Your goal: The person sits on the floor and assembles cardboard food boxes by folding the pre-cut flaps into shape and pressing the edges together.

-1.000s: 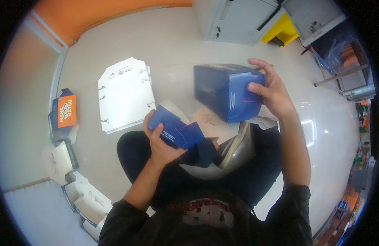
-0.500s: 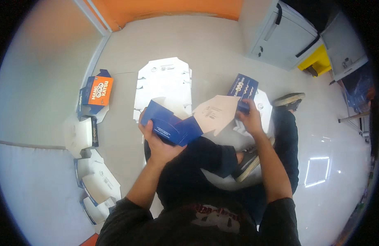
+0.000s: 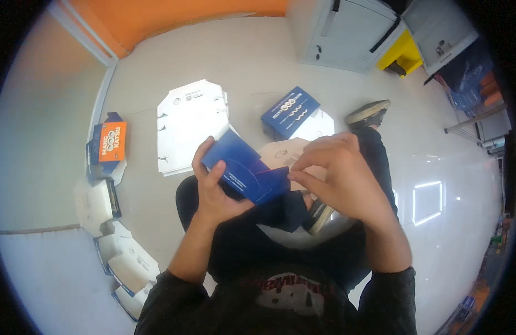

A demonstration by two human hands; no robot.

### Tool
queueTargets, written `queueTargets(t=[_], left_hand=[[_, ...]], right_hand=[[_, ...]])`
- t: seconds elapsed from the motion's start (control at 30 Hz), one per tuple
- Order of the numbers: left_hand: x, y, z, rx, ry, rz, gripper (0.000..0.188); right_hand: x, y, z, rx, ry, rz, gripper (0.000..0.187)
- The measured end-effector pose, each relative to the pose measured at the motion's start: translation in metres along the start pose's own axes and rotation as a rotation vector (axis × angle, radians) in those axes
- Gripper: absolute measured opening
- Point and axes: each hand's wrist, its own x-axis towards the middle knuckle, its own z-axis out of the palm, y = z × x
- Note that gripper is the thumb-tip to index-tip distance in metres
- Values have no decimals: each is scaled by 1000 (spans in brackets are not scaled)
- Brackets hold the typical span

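A partly folded blue paper box [image 3: 235,162] is held over my lap, tilted, with its pale lid flap [image 3: 277,149] spreading out to the right. My left hand [image 3: 216,195] is closed round the left side of the box, thumb on the blue outer face and fingers at the far edge. With thumb and fingertips together, my right hand [image 3: 347,178] pinches a blue side tab at the right end of the box. That hand covers part of the lid flap. Just beyond the box lies a stack of flat white box blanks [image 3: 191,123] on the floor.
A closed blue box [image 3: 291,114] stands on white blanks at the far right. Along the left, an orange-and-blue box [image 3: 110,142] and several open boxes [image 3: 132,262] line the glass partition. My shoe [image 3: 368,113], a grey cabinet [image 3: 347,33] and a yellow object [image 3: 402,54] are on the right.
My right hand has moved from the far end of the lid flap toward me and onto the blue side tab. The left hand keeps its hold; the view has shifted.
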Motion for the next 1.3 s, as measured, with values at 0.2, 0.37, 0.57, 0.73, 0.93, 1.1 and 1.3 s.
queueTargets(t=[0.2, 0.37, 0.57, 0.73, 0.93, 1.1, 1.3], left_hand=[[5, 11, 7, -35, -106, 30, 114], [4, 16, 8, 0, -160, 43, 111], [7, 20, 8, 11, -146, 39, 113], [8, 22, 10, 2, -129, 37, 120], [3, 18, 12, -50, -154, 31, 121], [0, 13, 11, 4, -125, 87, 125], [4, 12, 6, 41, -76, 65, 130]], right_hand=[[-4, 7, 1, 90, -172, 39, 9], [-7, 9, 18, 67, -163, 16, 10], [5, 5, -4, 191, -451, 281, 15], [7, 12, -7, 272, -526, 362, 17], [1, 30, 8, 409, -432, 168, 18], [0, 37, 8, 499, -512, 165, 18], [-7, 34, -10, 448, -615, 241, 18]])
